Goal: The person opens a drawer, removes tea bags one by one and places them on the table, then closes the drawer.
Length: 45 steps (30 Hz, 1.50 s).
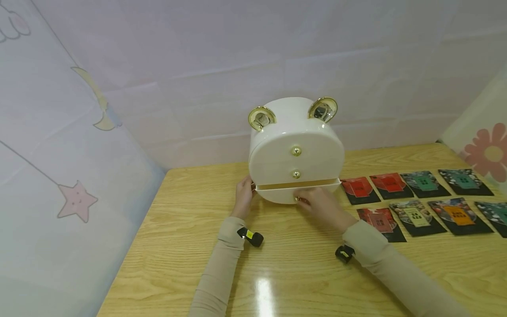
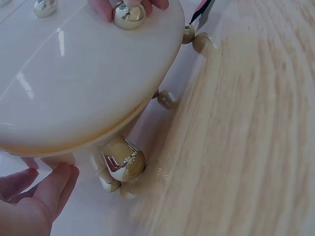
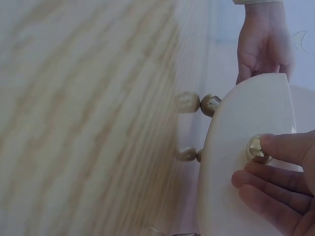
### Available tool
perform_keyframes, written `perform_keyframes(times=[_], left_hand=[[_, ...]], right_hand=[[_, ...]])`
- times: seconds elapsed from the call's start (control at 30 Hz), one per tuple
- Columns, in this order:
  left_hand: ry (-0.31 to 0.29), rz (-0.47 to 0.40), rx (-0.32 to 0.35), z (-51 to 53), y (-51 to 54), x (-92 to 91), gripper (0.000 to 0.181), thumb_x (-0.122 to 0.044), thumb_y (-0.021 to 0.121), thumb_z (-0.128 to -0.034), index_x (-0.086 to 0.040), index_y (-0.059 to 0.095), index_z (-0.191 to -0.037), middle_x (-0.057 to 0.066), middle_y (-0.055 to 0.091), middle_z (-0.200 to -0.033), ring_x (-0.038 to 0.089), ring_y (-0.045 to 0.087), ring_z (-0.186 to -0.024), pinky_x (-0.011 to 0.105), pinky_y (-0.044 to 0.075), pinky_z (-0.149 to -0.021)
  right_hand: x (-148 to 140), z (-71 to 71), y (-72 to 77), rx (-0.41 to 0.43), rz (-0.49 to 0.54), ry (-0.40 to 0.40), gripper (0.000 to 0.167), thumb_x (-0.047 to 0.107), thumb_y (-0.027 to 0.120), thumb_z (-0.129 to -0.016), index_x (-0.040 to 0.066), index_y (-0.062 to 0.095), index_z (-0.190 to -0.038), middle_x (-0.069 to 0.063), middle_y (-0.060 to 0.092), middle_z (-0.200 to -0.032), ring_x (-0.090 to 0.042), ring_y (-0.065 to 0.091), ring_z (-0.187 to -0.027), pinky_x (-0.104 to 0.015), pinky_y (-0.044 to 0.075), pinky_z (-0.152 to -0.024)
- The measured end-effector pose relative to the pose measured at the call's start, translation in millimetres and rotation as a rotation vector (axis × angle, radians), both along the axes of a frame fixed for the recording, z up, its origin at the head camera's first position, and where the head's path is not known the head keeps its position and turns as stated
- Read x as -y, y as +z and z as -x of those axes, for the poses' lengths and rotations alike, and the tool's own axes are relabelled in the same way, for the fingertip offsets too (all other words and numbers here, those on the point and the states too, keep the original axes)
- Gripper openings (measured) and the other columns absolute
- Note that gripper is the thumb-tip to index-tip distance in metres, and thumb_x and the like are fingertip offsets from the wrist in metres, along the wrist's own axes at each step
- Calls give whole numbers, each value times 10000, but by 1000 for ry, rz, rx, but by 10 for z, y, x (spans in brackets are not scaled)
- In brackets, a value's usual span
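A white rounded storage box point(image 1: 298, 154) with gold bear ears stands on the table, gold knobs down its front. Its bottom drawer point(image 1: 273, 193) is pulled out a little, leaving a gap above its front. My right hand point(image 1: 318, 204) pinches the lowest gold knob point(image 3: 256, 149) between thumb and fingers, as the right wrist view shows. At the box's left side, my left hand point(image 1: 242, 196) rests against the wall with its fingertips point(image 2: 64, 169), beside a gold ball foot point(image 2: 125, 160). The left palm is partly hidden in the head view.
Two rows of dark packets with coloured labels lie to the right, among them a red packet point(image 1: 358, 189) close to the box and an orange-labelled packet point(image 1: 459, 215). A draped cloth wall point(image 1: 206, 88) stands behind the wooden table point(image 1: 178, 251).
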<state>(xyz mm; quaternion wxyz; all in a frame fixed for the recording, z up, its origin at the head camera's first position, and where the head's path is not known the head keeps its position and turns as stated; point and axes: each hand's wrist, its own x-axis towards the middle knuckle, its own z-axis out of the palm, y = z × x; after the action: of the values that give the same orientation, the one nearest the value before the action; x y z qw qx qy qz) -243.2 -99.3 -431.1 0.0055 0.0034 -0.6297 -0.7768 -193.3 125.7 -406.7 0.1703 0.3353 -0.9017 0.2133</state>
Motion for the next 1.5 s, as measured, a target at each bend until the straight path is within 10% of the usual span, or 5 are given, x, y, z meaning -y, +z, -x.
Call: perform_keyframes(times=[0.27, 0.67, 1.5], left_hand=[[11, -5, 9, 6, 13, -11, 346, -204, 373, -987, 26, 568, -1155, 37, 565, -985, 127, 563, -907, 361, 446, -897], [3, 39, 22, -37, 83, -3, 369, -218, 363, -991, 30, 548, -1192, 39, 565, -990, 104, 552, -865, 292, 469, -843], [-41, 43, 11, -56, 33, 30, 370, -206, 359, -986, 20, 529, -1223, 135, 581, -1053, 191, 587, -925, 383, 456, -888]], right_hand=[[16, 57, 52, 1, -27, -54, 120, 95, 711, -777, 35, 666, -871, -58, 671, -777, -108, 561, -593, -286, 471, -526], [12, 127, -6, -213, -88, -134, 189, 182, 766, -713, 66, 655, -813, -56, 644, -714, -195, 557, -547, -345, 442, -470], [-64, -122, 91, -83, -83, -196, 199, 206, 723, -772, 83, 591, -689, -16, 536, -595, -173, 477, -512, -332, 398, -441]])
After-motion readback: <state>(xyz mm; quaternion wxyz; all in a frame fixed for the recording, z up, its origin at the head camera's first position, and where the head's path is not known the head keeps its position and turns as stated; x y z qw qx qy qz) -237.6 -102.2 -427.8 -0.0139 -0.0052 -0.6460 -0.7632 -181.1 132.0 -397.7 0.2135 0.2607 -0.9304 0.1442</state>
